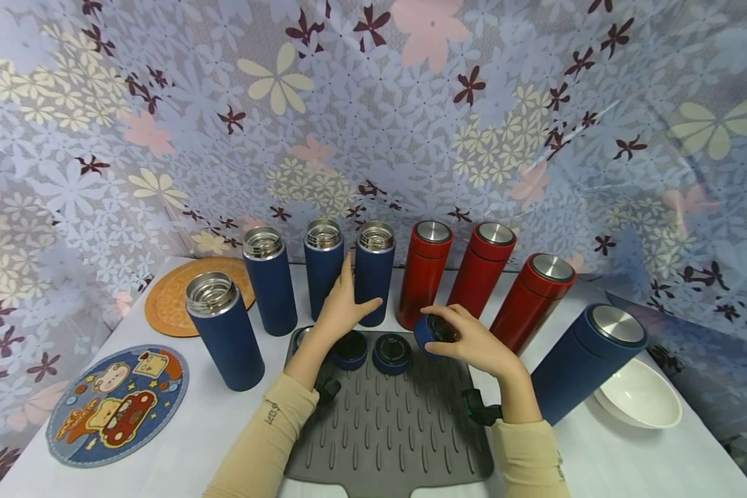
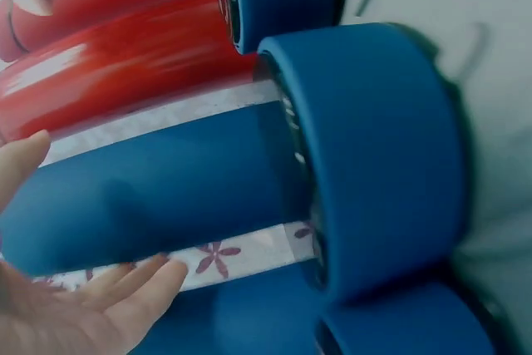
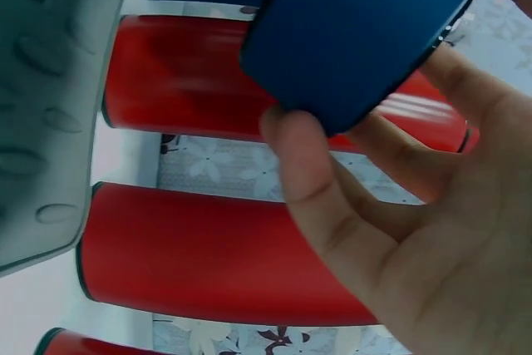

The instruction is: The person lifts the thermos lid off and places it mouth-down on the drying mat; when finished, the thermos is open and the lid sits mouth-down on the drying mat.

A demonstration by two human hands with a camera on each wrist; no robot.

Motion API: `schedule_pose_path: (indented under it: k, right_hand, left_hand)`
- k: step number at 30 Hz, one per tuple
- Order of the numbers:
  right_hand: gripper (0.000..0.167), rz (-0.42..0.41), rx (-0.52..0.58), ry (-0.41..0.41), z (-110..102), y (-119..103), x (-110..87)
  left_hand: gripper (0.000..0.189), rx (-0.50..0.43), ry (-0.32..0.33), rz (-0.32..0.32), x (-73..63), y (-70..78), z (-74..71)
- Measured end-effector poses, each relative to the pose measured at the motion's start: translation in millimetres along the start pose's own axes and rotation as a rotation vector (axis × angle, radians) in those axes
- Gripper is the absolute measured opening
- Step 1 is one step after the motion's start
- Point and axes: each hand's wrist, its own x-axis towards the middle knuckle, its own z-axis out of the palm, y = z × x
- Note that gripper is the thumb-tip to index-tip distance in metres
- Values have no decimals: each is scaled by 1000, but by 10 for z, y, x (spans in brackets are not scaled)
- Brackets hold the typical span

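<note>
My left hand [image 1: 342, 304] reaches toward an uncapped blue thermos bottle [image 1: 375, 277], fingers straight and thumb spread apart. In the left wrist view that bottle [image 2: 150, 189] lies between thumb and fingers; contact cannot be made out. My right hand [image 1: 473, 339] holds a blue bottle lid [image 1: 423, 337] above the mat's back right part. The right wrist view shows thumb and fingers pinching the lid [image 3: 357, 39] by its sides. Two blue lids, a middle one [image 1: 350, 353] and a right one [image 1: 392, 354], sit on the grey mat [image 1: 386, 429]; another [image 1: 299, 337] is partly behind my left forearm.
More uncapped blue bottles [image 1: 270, 283] stand at the left. Capped red bottles [image 1: 425, 277] stand right of centre, with a capped blue bottle [image 1: 579, 366] and a white bowl [image 1: 644, 398] beyond. A round orange mat [image 1: 168, 297] and a cartoon mat [image 1: 118, 408] lie left.
</note>
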Motion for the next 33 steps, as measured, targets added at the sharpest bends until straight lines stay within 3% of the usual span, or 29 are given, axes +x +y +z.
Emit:
schedule_pose_path:
  k: [5, 10, 17, 25, 33]
  right_hand:
    - [61, -6, -79, 34, 36, 56, 38]
    - [58, 22, -156, 24, 76, 72, 65]
    - [58, 48, -276, -1, 151, 99, 83]
    - [61, 105, -321, -8, 229, 131, 115]
    - [62, 123, -356, -35, 278, 150, 160]
  left_hand:
    - [80, 80, -66, 56, -212, -125, -169]
    - [63, 237, -104, 84, -400, -277, -341]
    - [48, 418, -118, 108, -563, -444, -428]
    - [47, 400, -98, 107, -640, -565, -434]
    - [47, 370, -80, 123, -628, -639, -462]
